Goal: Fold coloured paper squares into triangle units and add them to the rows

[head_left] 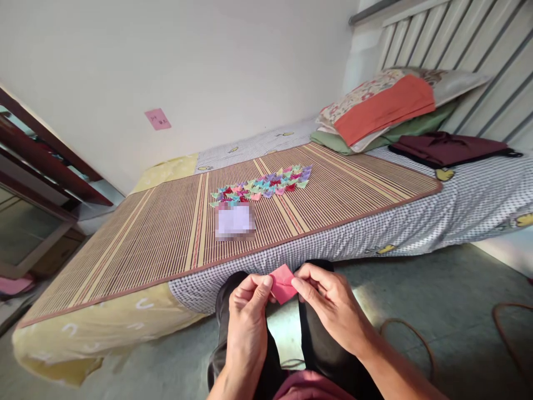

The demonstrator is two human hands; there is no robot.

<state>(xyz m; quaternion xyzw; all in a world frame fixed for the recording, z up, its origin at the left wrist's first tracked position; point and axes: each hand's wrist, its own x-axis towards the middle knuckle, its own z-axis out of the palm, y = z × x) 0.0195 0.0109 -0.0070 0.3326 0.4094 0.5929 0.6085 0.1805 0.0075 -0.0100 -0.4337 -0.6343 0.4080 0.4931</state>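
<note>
Between my two hands, above my lap, is a small pink-red square of paper [283, 284] with a crease across it. My left hand [250, 303] pinches its left corner between thumb and fingers. On the opposite corner, the thumb and fingers of my right hand [322, 291] are closed too. Beyond them, on the bed mat [166, 222], lie rows of small folded paper pieces [266, 183] in many colours. A pale, blurred-out rectangle [235, 221] sits just in front of these rows; what it is cannot be made out.
Pillows with an orange cover [387, 111] are stacked at the bed's right end, beside a folded maroon bag or cloth [449, 149]. A pink paper [158, 119] is on the wall. A brown cable [410, 328] curls on the floor at right.
</note>
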